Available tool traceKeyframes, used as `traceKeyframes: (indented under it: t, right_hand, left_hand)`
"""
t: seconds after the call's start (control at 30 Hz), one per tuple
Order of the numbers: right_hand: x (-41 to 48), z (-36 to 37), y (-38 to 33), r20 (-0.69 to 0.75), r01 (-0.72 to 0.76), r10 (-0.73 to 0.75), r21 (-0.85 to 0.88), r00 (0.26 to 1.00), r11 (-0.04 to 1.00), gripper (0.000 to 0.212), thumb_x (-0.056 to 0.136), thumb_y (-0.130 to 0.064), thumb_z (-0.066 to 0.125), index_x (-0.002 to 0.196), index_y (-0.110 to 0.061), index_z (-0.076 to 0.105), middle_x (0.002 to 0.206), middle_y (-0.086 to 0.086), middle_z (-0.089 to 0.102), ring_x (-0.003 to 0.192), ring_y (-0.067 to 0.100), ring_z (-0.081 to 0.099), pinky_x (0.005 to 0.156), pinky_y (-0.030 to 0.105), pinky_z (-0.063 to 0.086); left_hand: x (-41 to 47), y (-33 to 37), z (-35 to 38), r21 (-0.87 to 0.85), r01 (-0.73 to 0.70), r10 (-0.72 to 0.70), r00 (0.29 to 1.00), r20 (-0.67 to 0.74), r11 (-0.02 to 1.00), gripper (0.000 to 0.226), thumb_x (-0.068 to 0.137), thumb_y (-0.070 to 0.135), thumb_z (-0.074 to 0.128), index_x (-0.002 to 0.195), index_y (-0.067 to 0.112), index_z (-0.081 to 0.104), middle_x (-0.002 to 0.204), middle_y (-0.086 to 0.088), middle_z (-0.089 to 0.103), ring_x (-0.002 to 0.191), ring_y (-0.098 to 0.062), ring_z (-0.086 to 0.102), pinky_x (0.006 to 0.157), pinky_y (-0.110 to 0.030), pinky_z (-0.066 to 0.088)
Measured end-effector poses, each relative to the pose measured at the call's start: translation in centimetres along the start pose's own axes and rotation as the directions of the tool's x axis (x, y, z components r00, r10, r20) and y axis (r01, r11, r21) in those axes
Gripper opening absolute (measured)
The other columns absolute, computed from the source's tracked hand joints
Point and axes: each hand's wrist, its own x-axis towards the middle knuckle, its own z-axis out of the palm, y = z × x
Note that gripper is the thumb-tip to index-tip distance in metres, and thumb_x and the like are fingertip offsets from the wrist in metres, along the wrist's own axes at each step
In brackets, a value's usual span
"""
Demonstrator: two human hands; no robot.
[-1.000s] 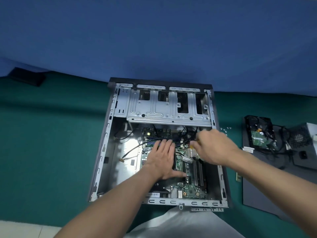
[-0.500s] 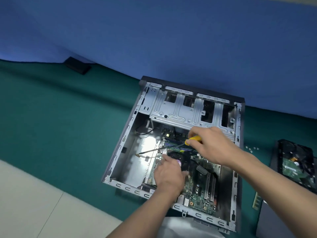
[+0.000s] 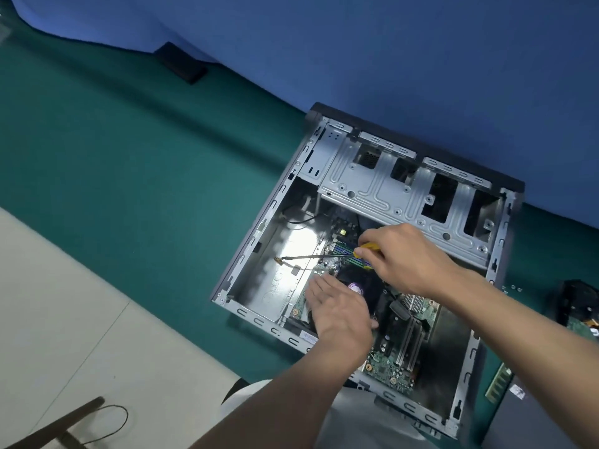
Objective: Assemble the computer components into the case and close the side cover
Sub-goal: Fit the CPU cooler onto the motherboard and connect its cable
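Note:
An open grey computer case (image 3: 256, 234) lies on its side on the green mat, with a green motherboard (image 3: 393, 367) inside. My right hand (image 3: 408, 257) grips a yellow-handled screwdriver (image 3: 368, 249) whose dark shaft points left over the board. My left hand (image 3: 338, 311) rests flat on the black cooler fan (image 3: 359, 286), fingers straight. A silver drive cage (image 3: 382, 186) spans the case's far end. A thin black cable with a gold tip (image 3: 278, 260) crosses the bare metal floor of the case.
A hard drive (image 3: 580, 312) lies at the right edge. A green RAM stick (image 3: 499, 384) sits right of the case, with small screws (image 3: 512, 288) beyond it. A black box (image 3: 181, 64) lies far left by the blue backdrop. White floor and a dark stand (image 3: 61, 429) lie lower left.
The view has swung left, so the case now sits further right. My left hand slid down onto the cooler fan. My right hand brought the screwdriver over the board.

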Motion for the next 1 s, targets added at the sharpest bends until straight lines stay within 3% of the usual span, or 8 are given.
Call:
traceKeyframes:
  t: [0.43, 0.6, 0.73, 1.0]
  right_hand:
    - [0.7, -0.4, -0.4, 0.033, 0.02, -0.02, -0.005, 0.999, 1.0, 0.025, 0.096, -0.04, 0.049, 0.1, -0.021, 0.066, 0.087, 0.0, 0.068, 0.077, 0.019, 0.057, 0.065, 0.027, 0.04]
    - [0.6, -0.4, -0.9, 0.104, 0.073, -0.065, -0.073, 0.992, 0.995, 0.026, 0.097, -0.043, 0.045, 0.099, -0.023, 0.063, 0.087, -0.002, 0.064, 0.081, 0.021, 0.058, 0.065, 0.031, 0.045]
    - [0.9, -0.8, -1.0, 0.041, 0.072, -0.069, -0.088, 0.997, 0.993, 0.024, 0.097, -0.04, 0.046, 0.098, -0.022, 0.063, 0.086, -0.001, 0.066, 0.081, 0.024, 0.059, 0.064, 0.029, 0.038]
    - [1.2, -1.5, -1.6, 0.125, 0.09, -0.074, -0.131, 0.989, 0.987, 0.024, 0.097, -0.037, 0.048, 0.1, -0.02, 0.064, 0.087, 0.002, 0.065, 0.083, 0.027, 0.059, 0.068, 0.037, 0.05]
  left_hand:
    - [0.0, -0.2, -0.5, 0.033, -0.036, 0.036, 0.999, 0.001, 0.999, 0.115, 0.087, 0.061, 0.053, 0.14, -0.022, -0.006, 0.151, -0.038, 0.017, 0.143, -0.046, 0.018, 0.118, -0.051, 0.017]
    - [-0.2, -0.4, -0.5, 0.02, -0.056, 0.056, 0.998, -0.003, 0.998, 0.113, 0.09, 0.059, 0.052, 0.139, -0.022, -0.01, 0.151, -0.04, 0.013, 0.143, -0.048, 0.016, 0.117, -0.053, 0.017]
    - [-0.2, -0.5, -0.7, 0.018, -0.074, 0.074, 0.997, 0.014, 0.997, 0.108, 0.092, 0.056, 0.051, 0.141, -0.02, -0.007, 0.15, -0.042, 0.01, 0.142, -0.05, 0.014, 0.117, -0.055, 0.014]
    - [-0.4, -0.6, -0.7, 0.003, -0.083, 0.083, 0.997, -0.002, 0.997, 0.107, 0.091, 0.057, 0.052, 0.142, -0.019, -0.002, 0.149, -0.042, 0.014, 0.141, -0.05, 0.018, 0.117, -0.055, 0.017]
